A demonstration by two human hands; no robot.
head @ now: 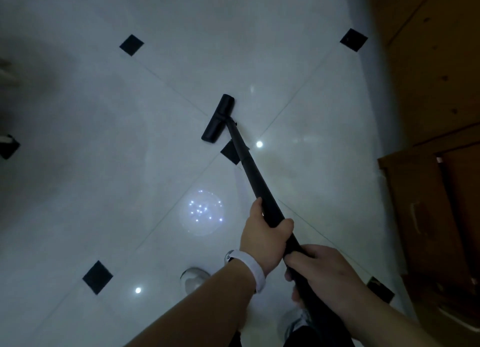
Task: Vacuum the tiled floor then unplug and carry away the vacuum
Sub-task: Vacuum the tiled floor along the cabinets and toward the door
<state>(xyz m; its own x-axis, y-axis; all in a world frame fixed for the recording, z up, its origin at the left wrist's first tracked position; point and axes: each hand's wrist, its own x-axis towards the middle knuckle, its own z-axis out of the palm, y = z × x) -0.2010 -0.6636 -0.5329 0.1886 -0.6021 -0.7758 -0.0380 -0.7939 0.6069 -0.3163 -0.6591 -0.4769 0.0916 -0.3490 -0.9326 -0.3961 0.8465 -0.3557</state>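
Gripping slim black wand (255, 180): left hand (265, 240), right hand (327, 276); nozzle (218, 118) seemingly touching floor (130, 139).

White glossy tile floor (104, 191), black diamond insets (131, 45); black vacuum wand (255, 176); white wristband (250, 268).

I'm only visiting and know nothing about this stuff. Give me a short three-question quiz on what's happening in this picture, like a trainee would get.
1. True or false: only one hand holds the vacuum wand.
2. The floor nozzle rests on: A) carpet B) white tiled floor C) grass.
3. Fill in: the white wristband is on the ___ wrist.
Key: 1 false, the left hand and right hand both hold it. 2 B. 3 left.
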